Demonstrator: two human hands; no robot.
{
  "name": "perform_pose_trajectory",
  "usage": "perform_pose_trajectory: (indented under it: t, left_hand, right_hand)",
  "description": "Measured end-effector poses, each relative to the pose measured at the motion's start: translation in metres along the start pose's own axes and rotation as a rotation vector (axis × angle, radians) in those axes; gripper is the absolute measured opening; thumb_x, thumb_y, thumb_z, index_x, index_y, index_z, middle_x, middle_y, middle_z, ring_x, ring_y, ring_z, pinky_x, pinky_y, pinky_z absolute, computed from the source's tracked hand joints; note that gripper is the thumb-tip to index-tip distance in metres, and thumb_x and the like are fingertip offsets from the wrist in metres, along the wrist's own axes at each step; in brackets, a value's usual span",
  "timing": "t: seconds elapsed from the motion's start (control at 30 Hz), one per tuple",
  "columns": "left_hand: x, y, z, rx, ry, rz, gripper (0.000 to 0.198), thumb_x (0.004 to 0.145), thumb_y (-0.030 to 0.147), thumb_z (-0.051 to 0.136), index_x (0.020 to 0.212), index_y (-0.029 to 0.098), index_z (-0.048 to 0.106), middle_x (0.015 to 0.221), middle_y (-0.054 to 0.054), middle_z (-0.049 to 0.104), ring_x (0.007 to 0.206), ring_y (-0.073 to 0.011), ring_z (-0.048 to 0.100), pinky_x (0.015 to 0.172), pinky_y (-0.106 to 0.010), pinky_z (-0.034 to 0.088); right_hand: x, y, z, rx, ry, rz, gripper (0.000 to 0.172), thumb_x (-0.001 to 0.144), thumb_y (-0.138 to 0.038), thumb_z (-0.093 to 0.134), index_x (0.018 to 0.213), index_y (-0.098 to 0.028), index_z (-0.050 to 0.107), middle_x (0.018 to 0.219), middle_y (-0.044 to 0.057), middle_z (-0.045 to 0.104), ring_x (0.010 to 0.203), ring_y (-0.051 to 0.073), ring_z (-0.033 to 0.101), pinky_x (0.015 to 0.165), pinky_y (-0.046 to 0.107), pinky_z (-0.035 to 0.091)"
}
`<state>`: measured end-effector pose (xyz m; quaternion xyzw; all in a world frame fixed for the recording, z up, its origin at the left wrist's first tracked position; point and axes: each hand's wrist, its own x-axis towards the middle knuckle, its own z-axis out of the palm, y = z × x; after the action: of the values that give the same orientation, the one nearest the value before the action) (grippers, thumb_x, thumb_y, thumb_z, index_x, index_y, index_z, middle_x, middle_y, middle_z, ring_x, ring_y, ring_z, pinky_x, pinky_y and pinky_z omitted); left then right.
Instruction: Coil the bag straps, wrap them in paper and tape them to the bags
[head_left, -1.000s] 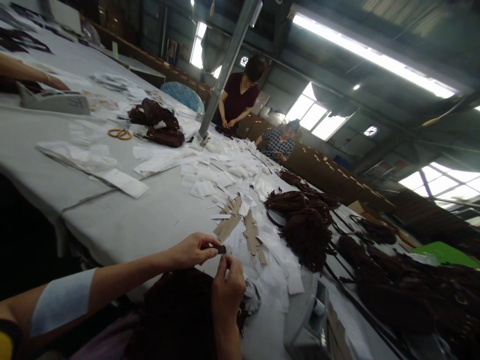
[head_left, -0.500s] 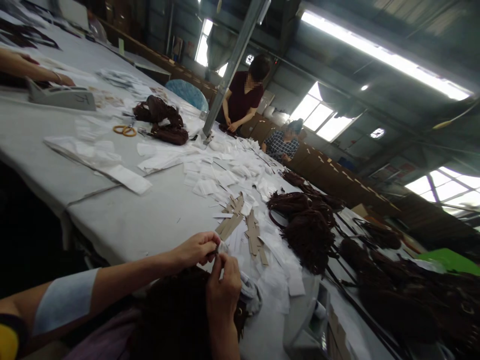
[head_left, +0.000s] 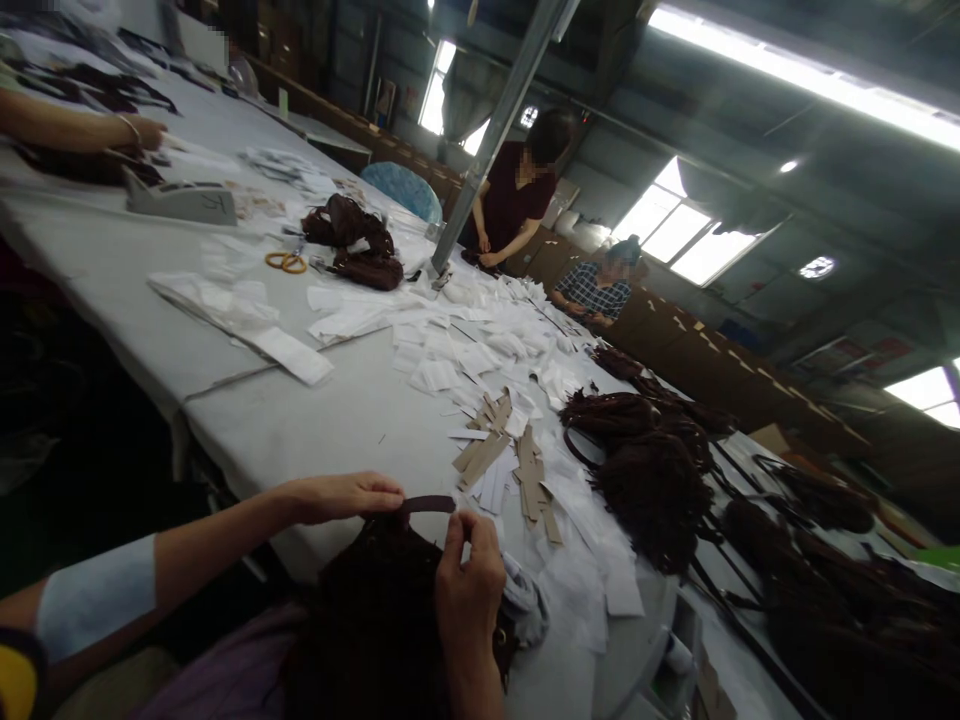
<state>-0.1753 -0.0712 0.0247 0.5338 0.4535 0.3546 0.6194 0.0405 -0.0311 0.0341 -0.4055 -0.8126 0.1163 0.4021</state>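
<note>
A dark brown bag (head_left: 375,610) lies against my lap at the table's front edge. Its short brown strap (head_left: 430,504) curves up and spans the gap between my two hands. My left hand (head_left: 349,496) is closed on the strap's left end, fingers pressed together. My right hand (head_left: 472,570) pinches at its right end; a little whitish material shows at those fingertips. Beside my right wrist is a crumpled grey cloth-like bundle (head_left: 526,605). A brass-coloured ring (head_left: 501,635) shows on the bag's right side.
White paper strips (head_left: 480,350) and brown card strips (head_left: 531,475) cover the table's middle. Brown fringed bags (head_left: 645,460) pile at right. A grey tape dispenser (head_left: 671,660) is near right, another (head_left: 180,200) far left, with scissors (head_left: 286,262). A metal post (head_left: 495,140) rises centrally. Co-workers work around.
My hands were together over a small whitish piece; now they are apart, with the brown strap showing between them. My left hand has moved left. The whole view has shifted.
</note>
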Motion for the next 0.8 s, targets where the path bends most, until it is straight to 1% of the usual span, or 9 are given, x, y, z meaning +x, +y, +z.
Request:
perform_pose_trajectory:
  t: [0.07,0.13,0.23,0.4,0.5,0.6,0.67,0.73,0.8]
  left_hand:
    - [-0.011,-0.011,0.004,-0.123,-0.01,0.032,0.037,0.084,0.048,0.055,0.103,0.017,0.063,0.1,-0.005,0.064,0.088,-0.0174,0.054,0.077,-0.024,0.041]
    - [-0.015,-0.015,0.013,-0.155,0.031,0.052,0.034,0.084,0.046,0.056,0.101,0.017,0.06,0.095,-0.003,0.062,0.083,-0.016,0.053,0.074,-0.023,0.041]
    - [-0.009,-0.009,0.031,-0.008,0.111,0.073,0.024,0.085,0.039,0.054,0.094,0.017,0.059,0.08,0.002,0.057,0.072,-0.0136,0.048,0.067,-0.022,0.039]
    - [0.003,0.007,0.052,0.168,0.264,0.168,0.02,0.087,0.031,0.049,0.081,0.016,0.06,0.074,0.002,0.056,0.072,-0.0139,0.047,0.07,-0.023,0.039]
    - [-0.002,0.0,0.046,0.096,0.208,0.134,0.023,0.087,0.033,0.052,0.093,0.015,0.064,0.083,0.0,0.062,0.078,-0.0149,0.052,0.072,-0.023,0.041]
    - [-0.015,-0.016,0.032,-0.095,0.071,0.102,0.038,0.085,0.037,0.058,0.12,0.02,0.059,0.113,-0.005,0.062,0.1,-0.0185,0.055,0.085,-0.026,0.043]
    - [-0.023,-0.027,0.026,-0.167,0.023,0.092,0.043,0.085,0.039,0.059,0.125,0.022,0.057,0.126,-0.006,0.057,0.113,-0.0198,0.051,0.093,-0.027,0.04]
    - [-0.027,-0.034,0.027,-0.215,0.013,0.089,0.043,0.086,0.042,0.058,0.125,0.022,0.057,0.127,-0.005,0.057,0.114,-0.0199,0.05,0.096,-0.028,0.038]
    - [-0.026,-0.036,0.033,-0.265,0.04,0.08,0.043,0.086,0.044,0.058,0.122,0.019,0.058,0.114,-0.005,0.063,0.103,-0.0188,0.056,0.091,-0.028,0.042]
  right_hand:
    - [0.002,-0.001,-0.003,-0.001,-0.02,0.0,0.015,0.095,-0.025,0.043,0.087,-0.019,0.056,0.078,0.004,0.062,0.073,0.017,0.059,0.066,0.028,0.044]
    - [0.004,-0.003,-0.004,-0.028,-0.046,-0.026,0.016,0.095,-0.024,0.042,0.089,-0.019,0.056,0.079,0.004,0.062,0.073,0.018,0.059,0.066,0.028,0.044]
    - [0.0,-0.012,-0.003,-0.159,-0.082,-0.135,0.019,0.096,-0.021,0.039,0.088,-0.019,0.056,0.074,0.004,0.061,0.069,0.019,0.058,0.065,0.03,0.042]
    - [-0.019,-0.025,0.005,-0.349,-0.166,-0.368,0.028,0.095,-0.012,0.031,0.082,-0.019,0.055,0.066,0.004,0.056,0.06,0.02,0.051,0.062,0.033,0.036]
    - [-0.027,-0.02,0.003,-0.273,-0.165,-0.343,0.024,0.096,-0.014,0.034,0.084,-0.018,0.055,0.067,0.003,0.057,0.061,0.019,0.053,0.062,0.031,0.037]
    - [-0.029,-0.01,0.0,-0.2,-0.183,-0.257,0.021,0.097,-0.018,0.037,0.087,-0.018,0.056,0.07,0.003,0.059,0.063,0.017,0.055,0.062,0.029,0.039]
    - [-0.027,-0.005,-0.001,-0.183,-0.197,-0.214,0.021,0.097,-0.019,0.037,0.088,-0.019,0.056,0.073,0.003,0.06,0.063,0.016,0.056,0.062,0.028,0.04]
    - [-0.025,-0.006,0.0,-0.176,-0.193,-0.195,0.021,0.097,-0.02,0.037,0.089,-0.019,0.057,0.073,0.003,0.061,0.065,0.016,0.057,0.062,0.028,0.04]
    - [-0.024,-0.012,0.002,-0.193,-0.18,-0.197,0.021,0.097,-0.02,0.037,0.088,-0.019,0.056,0.072,0.003,0.06,0.065,0.017,0.056,0.062,0.029,0.04]
